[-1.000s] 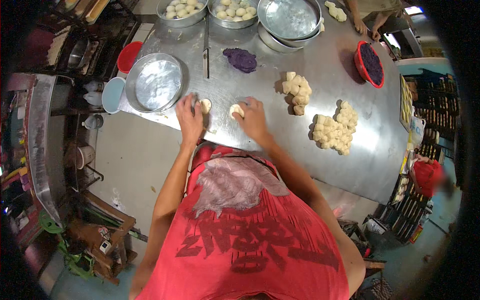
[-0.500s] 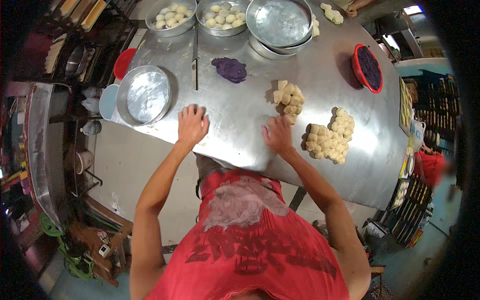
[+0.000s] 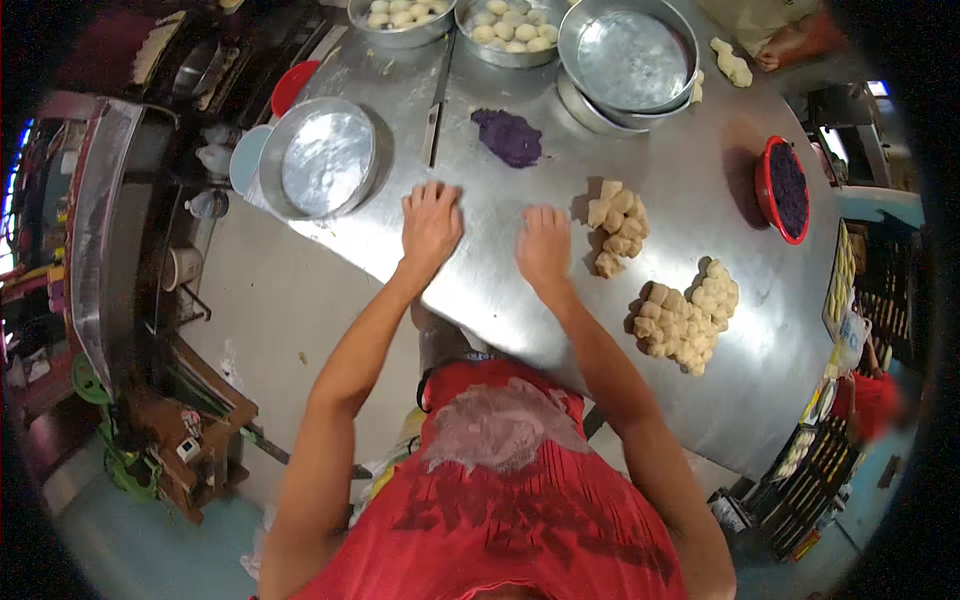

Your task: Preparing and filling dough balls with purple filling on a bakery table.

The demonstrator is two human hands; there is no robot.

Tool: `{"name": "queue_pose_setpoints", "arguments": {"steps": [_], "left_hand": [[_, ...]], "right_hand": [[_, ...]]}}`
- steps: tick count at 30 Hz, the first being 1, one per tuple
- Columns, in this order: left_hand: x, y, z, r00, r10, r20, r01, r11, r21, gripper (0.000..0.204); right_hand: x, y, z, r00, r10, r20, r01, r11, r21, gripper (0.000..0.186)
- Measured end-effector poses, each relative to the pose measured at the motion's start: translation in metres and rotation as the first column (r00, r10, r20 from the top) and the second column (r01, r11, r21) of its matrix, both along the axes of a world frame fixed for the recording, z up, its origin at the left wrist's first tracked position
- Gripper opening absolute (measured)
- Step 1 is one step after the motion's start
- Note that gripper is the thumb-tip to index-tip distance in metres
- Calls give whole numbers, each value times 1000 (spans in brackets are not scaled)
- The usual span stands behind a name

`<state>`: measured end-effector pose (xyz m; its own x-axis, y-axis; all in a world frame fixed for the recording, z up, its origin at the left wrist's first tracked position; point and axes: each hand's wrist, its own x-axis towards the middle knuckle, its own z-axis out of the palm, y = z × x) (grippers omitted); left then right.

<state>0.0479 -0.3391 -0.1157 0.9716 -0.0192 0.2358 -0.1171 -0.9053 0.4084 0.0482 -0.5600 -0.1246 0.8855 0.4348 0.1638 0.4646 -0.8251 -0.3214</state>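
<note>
My left hand (image 3: 430, 225) rests curled on the steel tabletop (image 3: 480, 270), below a long knife (image 3: 435, 115) and right of an empty round pan (image 3: 320, 160). My right hand (image 3: 543, 243), slightly blurred, is also curled over the metal, beside a cluster of dough pieces (image 3: 618, 225). The undersides of both hands are hidden, so what they hold cannot be made out. A larger cluster of dough pieces (image 3: 685, 320) lies to the lower right. A flattened purple mound (image 3: 508, 138) sits beyond my hands.
Pans of dough balls (image 3: 505, 30) and stacked pans (image 3: 625, 55) stand at the back. A red bowl of purple filling (image 3: 788, 190) is on the right. A co-worker's hand (image 3: 775, 55) is at the top right, another person in red (image 3: 870, 405) beside racks.
The dough rounds seen under my hands a second ago are out of sight. My right hand swung toward the dough cluster, then back left; both hands are now curled on the tabletop.
</note>
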Motion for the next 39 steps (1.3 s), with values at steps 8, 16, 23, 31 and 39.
{"name": "queue_pose_setpoints", "arguments": {"steps": [8, 16, 23, 31, 39], "left_hand": [[-58, 53, -5, 972, -199, -126, 204, 979, 27, 32], [-40, 10, -19, 988, -145, -62, 140, 988, -69, 28], [1, 28, -9, 988, -111, 104, 119, 990, -79, 24], [-61, 50, -20, 901, -433, 1, 433, 900, -47, 21], [-40, -2, -14, 989, -145, 18, 146, 981, -128, 21]], "right_hand": [[-59, -63, -3, 987, 39, -158, -31, 998, 52, 35], [-38, 9, -19, 991, -42, -128, 74, 963, 261, 28], [2, -1, -12, 999, 52, 7, -52, 982, 180, 34], [-56, -59, -25, 977, 71, -201, -38, 986, 165, 27], [-38, -3, -29, 999, -30, -24, 36, 949, 314, 21]]}}
